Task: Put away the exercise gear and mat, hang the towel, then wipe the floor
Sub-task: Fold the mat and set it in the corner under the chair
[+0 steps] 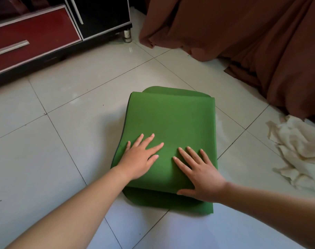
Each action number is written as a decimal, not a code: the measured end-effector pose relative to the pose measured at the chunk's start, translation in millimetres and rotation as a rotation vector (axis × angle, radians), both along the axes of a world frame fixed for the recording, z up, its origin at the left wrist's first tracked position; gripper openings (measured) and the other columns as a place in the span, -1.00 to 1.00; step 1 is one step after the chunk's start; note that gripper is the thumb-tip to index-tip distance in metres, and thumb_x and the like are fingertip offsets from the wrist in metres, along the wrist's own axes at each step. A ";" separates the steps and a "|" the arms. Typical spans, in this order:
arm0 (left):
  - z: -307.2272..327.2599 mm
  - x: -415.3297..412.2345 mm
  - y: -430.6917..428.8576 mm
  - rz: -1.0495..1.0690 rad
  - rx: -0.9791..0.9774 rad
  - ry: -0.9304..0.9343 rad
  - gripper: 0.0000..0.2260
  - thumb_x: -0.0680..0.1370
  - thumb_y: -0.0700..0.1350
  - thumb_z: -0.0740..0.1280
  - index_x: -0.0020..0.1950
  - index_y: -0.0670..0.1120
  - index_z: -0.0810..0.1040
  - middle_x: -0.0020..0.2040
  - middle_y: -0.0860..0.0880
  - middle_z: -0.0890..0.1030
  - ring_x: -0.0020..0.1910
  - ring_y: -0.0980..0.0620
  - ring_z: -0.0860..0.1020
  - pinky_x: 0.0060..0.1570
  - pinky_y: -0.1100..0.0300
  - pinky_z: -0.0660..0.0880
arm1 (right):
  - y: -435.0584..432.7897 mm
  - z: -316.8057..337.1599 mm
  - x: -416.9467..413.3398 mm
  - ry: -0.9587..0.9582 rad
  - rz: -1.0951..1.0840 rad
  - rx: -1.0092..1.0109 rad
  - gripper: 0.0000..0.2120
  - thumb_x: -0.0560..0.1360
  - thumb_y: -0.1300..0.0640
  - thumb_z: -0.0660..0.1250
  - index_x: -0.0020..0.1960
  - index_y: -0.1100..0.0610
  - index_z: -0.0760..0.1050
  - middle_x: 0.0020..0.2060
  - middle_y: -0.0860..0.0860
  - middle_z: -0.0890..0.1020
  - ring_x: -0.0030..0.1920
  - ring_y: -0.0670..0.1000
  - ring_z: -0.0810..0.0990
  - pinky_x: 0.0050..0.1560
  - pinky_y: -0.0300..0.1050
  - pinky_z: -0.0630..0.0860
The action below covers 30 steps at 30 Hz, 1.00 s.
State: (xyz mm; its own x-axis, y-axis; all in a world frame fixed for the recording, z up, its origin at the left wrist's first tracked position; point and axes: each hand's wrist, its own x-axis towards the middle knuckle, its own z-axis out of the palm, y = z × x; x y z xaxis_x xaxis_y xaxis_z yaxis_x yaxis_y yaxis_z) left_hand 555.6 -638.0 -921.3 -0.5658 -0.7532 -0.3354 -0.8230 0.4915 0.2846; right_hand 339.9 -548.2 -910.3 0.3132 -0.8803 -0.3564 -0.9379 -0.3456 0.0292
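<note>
A green exercise mat (171, 119) lies folded into a thick stack on the pale tiled floor, its lower layers sticking out at the near and far ends. My left hand (138, 159) rests flat on the top layer near its left edge, fingers spread. My right hand (200, 175) presses flat on the near right part of the top layer, thumb at the fold's near edge. Neither hand grips anything. A crumpled off-white towel (297, 151) lies on the floor to the right of the mat.
A low cabinet with a red drawer (30, 42) and a black door (99, 15) stands at the back left on a metal foot (127, 35). Brown fabric (243, 33) drapes to the floor at the back right. Wet streaks mark the tiles (219, 123) beside the mat.
</note>
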 end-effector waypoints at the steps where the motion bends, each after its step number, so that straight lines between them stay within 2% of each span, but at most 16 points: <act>1: 1.1 2.3 3.8 -0.008 -0.005 -0.001 -0.59 0.61 0.15 -0.01 0.46 0.32 0.03 0.55 0.10 -0.10 0.52 -0.05 -0.16 0.43 -0.24 -0.08 | -1.6 -1.0 -2.2 0.000 0.026 0.033 -0.08 0.30 -0.50 0.00 0.50 0.03 0.09 0.48 0.15 0.22 0.45 0.22 0.22 0.35 0.26 0.09; 3: 0.0 8.1 15.6 -0.035 -0.009 -0.039 -0.57 0.59 0.20 -0.06 0.47 0.29 0.00 0.55 0.11 -0.09 0.52 -0.03 -0.16 0.44 -0.19 -0.11 | -6.7 -6.1 -9.8 -0.076 0.034 0.117 -0.03 0.28 -0.50 0.01 0.53 -0.04 -0.17 0.53 0.08 -0.10 0.52 0.16 -0.10 0.40 0.14 -0.20; 5: -2.7 15.5 29.8 -0.068 -0.018 -0.075 -0.46 0.50 0.29 -0.20 0.49 0.25 -0.07 0.55 0.10 -0.10 0.52 -0.03 -0.16 0.43 -0.13 -0.16 | -13.9 -10.1 -13.8 -0.132 0.022 0.194 0.03 0.22 -0.55 0.03 0.51 -0.09 -0.24 0.53 0.01 -0.20 0.52 0.09 -0.20 0.43 0.07 -0.24; 7: -9.7 24.4 45.4 -0.100 -0.081 -0.089 -0.39 0.46 0.31 -0.21 0.50 0.19 -0.08 0.54 0.09 -0.06 0.52 -0.07 -0.11 0.43 -0.13 -0.14 | -19.8 -14.6 -16.1 -0.167 0.014 0.227 0.02 0.21 -0.56 -0.01 0.51 -0.12 -0.23 0.53 -0.03 -0.20 0.52 0.06 -0.21 0.44 0.05 -0.22; 8: -12.8 28.4 53.2 -0.120 -0.136 -0.092 -0.39 0.49 0.31 -0.14 0.51 0.15 -0.01 0.54 0.06 0.02 0.52 -0.10 -0.01 0.44 -0.18 -0.02 | -21.3 -15.3 -16.5 -0.179 0.012 0.237 0.00 0.22 -0.55 -0.02 0.51 -0.13 -0.23 0.53 -0.04 -0.19 0.52 0.05 -0.21 0.44 0.05 -0.22; 10: -18.0 33.4 66.6 -0.137 -0.192 -0.102 -0.38 0.49 0.31 0.00 0.49 0.06 0.16 0.50 0.00 0.22 0.47 -0.15 0.19 0.31 -0.22 0.29 | -21.9 -15.3 -17.4 -0.191 0.009 0.250 -0.01 0.22 -0.55 -0.01 0.51 -0.14 -0.22 0.52 -0.05 -0.19 0.52 0.04 -0.21 0.45 0.05 -0.21; 11: -21.8 35.0 71.0 -0.141 -0.212 -0.099 -0.35 0.47 0.33 0.04 0.49 0.03 0.18 0.49 -0.02 0.24 0.46 -0.15 0.20 0.28 -0.23 0.32 | -22.4 -15.1 -18.1 -0.186 0.012 0.249 -0.01 0.22 -0.54 -0.01 0.51 -0.14 -0.22 0.52 -0.05 -0.20 0.52 0.03 -0.21 0.44 0.05 -0.21; 16: -30.8 39.5 81.6 -0.192 -0.279 -0.137 -0.08 0.30 0.46 0.16 0.51 -0.05 0.11 0.51 -0.11 0.13 0.47 -0.22 0.10 0.32 -0.28 0.22 | -19.0 -13.1 -17.0 -0.183 0.018 0.203 -0.02 0.24 -0.54 -0.01 0.51 -0.13 -0.22 0.52 -0.04 -0.20 0.52 0.04 -0.21 0.41 0.00 -0.26; 19: -32.2 42.3 86.7 -0.211 -0.277 -0.173 0.09 0.16 0.51 0.27 0.52 -0.07 0.08 0.52 -0.13 0.10 0.47 -0.25 0.09 0.33 -0.30 0.10 | -13.2 -14.9 -15.3 -0.191 0.019 0.154 0.01 0.21 -0.57 -0.03 0.51 -0.12 -0.20 0.53 -0.01 -0.19 0.52 0.07 -0.20 0.43 0.05 -0.24; 21: -32.1 41.9 88.3 -0.210 -0.267 -0.200 0.18 0.09 0.52 0.30 0.53 -0.08 0.04 0.53 -0.14 0.07 0.47 -0.26 0.08 0.33 -0.31 0.07 | -12.3 -13.9 -14.8 -0.202 0.015 0.143 0.02 0.22 -0.57 0.03 0.51 -0.12 -0.18 0.53 0.00 -0.18 0.52 0.09 -0.19 0.44 0.08 -0.23; 25: -36.1 40.1 89.6 -0.203 -0.243 -0.233 0.27 0.00 0.52 0.35 0.53 -0.08 0.01 0.54 -0.15 0.02 0.48 -0.28 0.04 0.35 -0.33 0.04 | -11.5 -11.3 -13.0 -0.206 0.001 0.139 -0.06 0.33 -0.46 0.19 0.52 -0.12 -0.17 0.53 -0.02 -0.19 0.52 0.07 -0.21 0.41 0.04 -0.28; 30: -41.7 40.7 86.2 -0.205 -0.258 -0.230 0.32 -0.04 0.44 0.44 0.53 -0.08 -0.06 0.54 -0.14 -0.11 0.47 -0.28 0.04 0.31 -0.35 0.00 | -11.8 -11.4 -11.0 -0.210 -0.017 0.148 -0.07 0.34 -0.44 0.21 0.52 -0.13 -0.17 0.53 -0.03 -0.18 0.52 0.06 -0.21 0.44 0.09 -0.26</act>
State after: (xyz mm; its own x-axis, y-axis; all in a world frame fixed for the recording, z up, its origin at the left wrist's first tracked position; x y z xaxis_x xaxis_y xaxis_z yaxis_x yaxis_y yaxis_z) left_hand 596.3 -551.8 -963.0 -0.6456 -0.7084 -0.2851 -0.7281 0.6837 -0.0501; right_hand 329.0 -560.0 -921.8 0.3797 -0.8289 -0.4108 -0.9238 -0.3158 -0.2167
